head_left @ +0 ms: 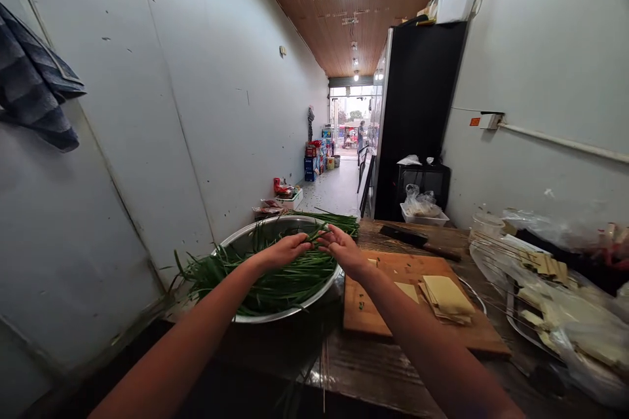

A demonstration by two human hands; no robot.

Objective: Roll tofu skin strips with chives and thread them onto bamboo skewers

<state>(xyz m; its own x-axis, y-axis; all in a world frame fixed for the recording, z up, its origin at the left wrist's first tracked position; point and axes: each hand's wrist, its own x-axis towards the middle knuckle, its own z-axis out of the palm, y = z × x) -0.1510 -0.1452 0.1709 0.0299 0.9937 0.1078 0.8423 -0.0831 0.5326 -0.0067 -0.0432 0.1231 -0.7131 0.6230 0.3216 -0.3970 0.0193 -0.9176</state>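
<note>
Left hand [287, 249] with fingertips pinched on thin green stalks [315, 236], right hand [344, 250] met their ends, finger grip unclear, round silver-metal bowl [268, 319] lay below, rectangular brown wooden board [403, 262] right.

Both hands [289, 249] meet at green stalks [315, 236] over a metal bowl [265, 320]; a cutting board [362, 285] lies alongside.

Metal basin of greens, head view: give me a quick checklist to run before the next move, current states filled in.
1. Left hand and right hand close together above the basin: ok.
2. Small piece of greens gripped firmly by both: cannot tell, too small.
3. Knife out of both hands: ok, lying beyond the cutting board.
4. Leaves all inside the rim: not ok, some hang over the left side.
5. Board free of scraps: not ok, green bits lie there.
</note>
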